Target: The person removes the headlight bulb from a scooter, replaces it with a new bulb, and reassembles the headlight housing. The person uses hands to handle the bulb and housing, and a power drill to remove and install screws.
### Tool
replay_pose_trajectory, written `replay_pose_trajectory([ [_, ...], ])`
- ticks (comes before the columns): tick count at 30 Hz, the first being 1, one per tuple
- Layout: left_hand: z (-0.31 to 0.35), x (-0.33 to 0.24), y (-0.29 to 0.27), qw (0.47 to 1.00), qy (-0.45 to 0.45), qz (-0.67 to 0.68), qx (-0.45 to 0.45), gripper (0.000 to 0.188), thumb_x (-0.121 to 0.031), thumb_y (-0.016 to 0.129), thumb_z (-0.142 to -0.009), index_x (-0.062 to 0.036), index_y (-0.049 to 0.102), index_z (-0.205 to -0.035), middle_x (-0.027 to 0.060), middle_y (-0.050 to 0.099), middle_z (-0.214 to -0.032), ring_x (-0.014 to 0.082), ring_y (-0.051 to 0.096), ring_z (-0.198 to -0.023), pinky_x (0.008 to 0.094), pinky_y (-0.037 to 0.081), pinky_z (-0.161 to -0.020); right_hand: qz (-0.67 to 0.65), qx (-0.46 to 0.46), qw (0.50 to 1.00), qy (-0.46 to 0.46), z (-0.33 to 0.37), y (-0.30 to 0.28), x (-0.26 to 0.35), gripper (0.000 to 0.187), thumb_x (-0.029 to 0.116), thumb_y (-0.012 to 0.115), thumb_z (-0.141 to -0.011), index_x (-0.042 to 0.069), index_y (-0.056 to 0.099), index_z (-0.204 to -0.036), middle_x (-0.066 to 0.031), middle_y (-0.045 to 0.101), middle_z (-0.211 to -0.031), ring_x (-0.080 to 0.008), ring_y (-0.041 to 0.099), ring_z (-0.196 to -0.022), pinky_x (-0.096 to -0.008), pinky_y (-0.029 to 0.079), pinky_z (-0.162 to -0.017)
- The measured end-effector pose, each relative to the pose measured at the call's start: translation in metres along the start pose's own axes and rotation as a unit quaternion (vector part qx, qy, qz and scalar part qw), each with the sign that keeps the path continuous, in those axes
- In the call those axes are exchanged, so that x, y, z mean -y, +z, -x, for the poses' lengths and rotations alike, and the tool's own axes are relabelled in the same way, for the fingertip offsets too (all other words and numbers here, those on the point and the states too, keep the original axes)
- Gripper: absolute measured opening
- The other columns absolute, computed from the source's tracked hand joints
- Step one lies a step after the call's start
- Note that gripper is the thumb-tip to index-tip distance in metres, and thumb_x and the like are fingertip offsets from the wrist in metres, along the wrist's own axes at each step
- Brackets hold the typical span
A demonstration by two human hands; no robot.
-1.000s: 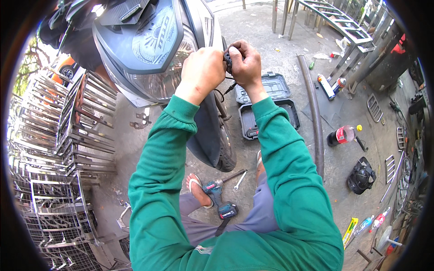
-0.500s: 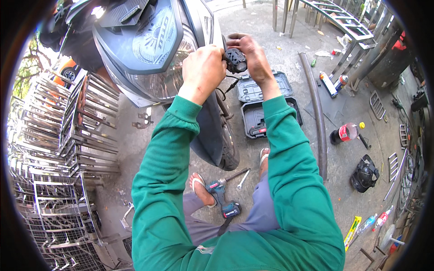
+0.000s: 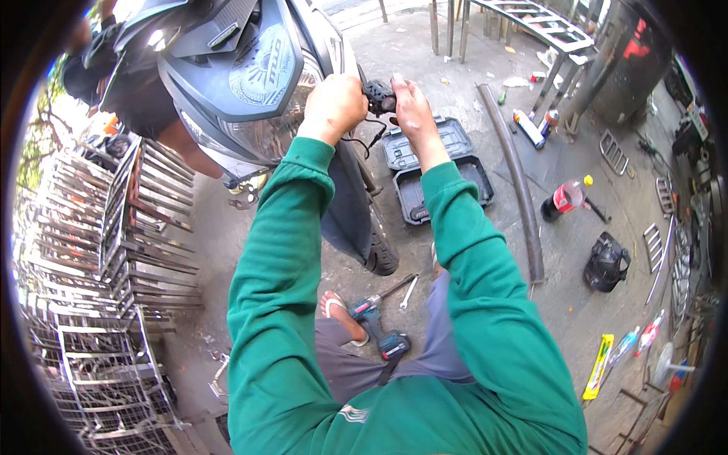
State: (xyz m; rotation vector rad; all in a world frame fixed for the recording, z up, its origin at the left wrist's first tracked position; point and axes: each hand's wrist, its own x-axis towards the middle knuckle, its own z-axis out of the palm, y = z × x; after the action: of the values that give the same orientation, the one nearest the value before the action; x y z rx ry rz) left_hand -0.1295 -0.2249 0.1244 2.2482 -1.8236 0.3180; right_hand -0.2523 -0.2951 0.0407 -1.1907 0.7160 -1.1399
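Observation:
At the front of a grey scooter (image 3: 250, 83), my two hands are raised around a small black lamp-like unit (image 3: 378, 97) with a rounded, ribbed body. A thin black cable (image 3: 373, 136) hangs below it. My left hand (image 3: 334, 108) is closed at the unit's left side, against the scooter's front panel, its fingertips hidden from view. On the other side, my right hand (image 3: 413, 114) is closed on the unit's right edge, its fingers pointing up and partly hidden. Beneath them are the scooter's front fender (image 3: 349, 220) and tyre (image 3: 384, 258).
An open tool case (image 3: 444, 186), a long pipe (image 3: 516, 182), a cordless drill (image 3: 379, 326) and a wrench (image 3: 409, 293) lie on the floor. Metal frames (image 3: 144, 220) are stacked at left. A cola bottle (image 3: 563, 201) stands right. Another person's arm (image 3: 189, 148) shows behind the scooter.
My right hand has turned, its fingers now upright beside the unit rather than curled over it. The view has shifted, and the other person's arm now shows lower at the scooter's left side.

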Motion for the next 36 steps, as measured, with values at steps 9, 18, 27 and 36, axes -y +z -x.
replay_pose_trajectory([
  [9, 0.003, -0.009, -0.001, 0.999, -0.032, -0.021, 0.002, 0.025, -0.025, 0.069, -0.084, -0.0079, 0.079, -0.099, 0.019, 0.075, -0.104, 0.0359, 0.072, -0.102, 0.0465, 0.057, -0.092, -0.006, -0.049, 0.993, 0.106, 0.046, -0.032, -0.005, 0.053, 0.048, 0.054, -0.104, 0.005, 0.056, -0.134, -0.0123, 0.07, -0.116, -0.0208, 0.069, -0.094, -0.0341, 0.052, -0.078],
  [18, -0.014, -0.005, -0.005, 0.998, -0.013, -0.042, 0.05, 0.028, -0.024, 0.071, -0.08, -0.0036, 0.079, -0.098, 0.0226, 0.075, -0.103, 0.0379, 0.073, -0.101, 0.0448, 0.057, -0.092, -0.097, -0.032, 0.995, -0.015, 0.048, -0.054, 0.042, 0.05, 0.034, 0.061, -0.101, -0.008, 0.059, -0.127, -0.0185, 0.073, -0.106, -0.0257, 0.071, -0.097, -0.035, 0.055, -0.085],
  [27, -0.034, -0.001, -0.014, 0.991, 0.039, -0.069, 0.11, 0.029, -0.024, 0.073, -0.079, -0.0021, 0.079, -0.097, 0.0239, 0.075, -0.093, 0.0379, 0.074, -0.093, 0.0443, 0.058, -0.089, 0.253, 0.021, 0.956, -0.144, 0.041, -0.017, -0.001, 0.073, 0.032, 0.075, -0.084, -0.001, 0.052, -0.145, -0.0263, 0.068, -0.127, -0.0403, 0.066, -0.119, -0.0426, 0.052, -0.103],
  [36, -0.024, 0.001, -0.002, 0.997, 0.039, -0.06, 0.038, 0.023, -0.019, 0.072, -0.077, -0.0038, 0.08, -0.092, 0.0218, 0.075, -0.095, 0.0378, 0.073, -0.096, 0.0448, 0.058, -0.09, 0.262, 0.014, 0.962, -0.077, 0.042, -0.009, 0.017, 0.072, 0.031, 0.07, -0.083, -0.007, 0.052, -0.142, -0.0303, 0.069, -0.119, -0.0411, 0.067, -0.115, -0.0433, 0.053, -0.1],
])
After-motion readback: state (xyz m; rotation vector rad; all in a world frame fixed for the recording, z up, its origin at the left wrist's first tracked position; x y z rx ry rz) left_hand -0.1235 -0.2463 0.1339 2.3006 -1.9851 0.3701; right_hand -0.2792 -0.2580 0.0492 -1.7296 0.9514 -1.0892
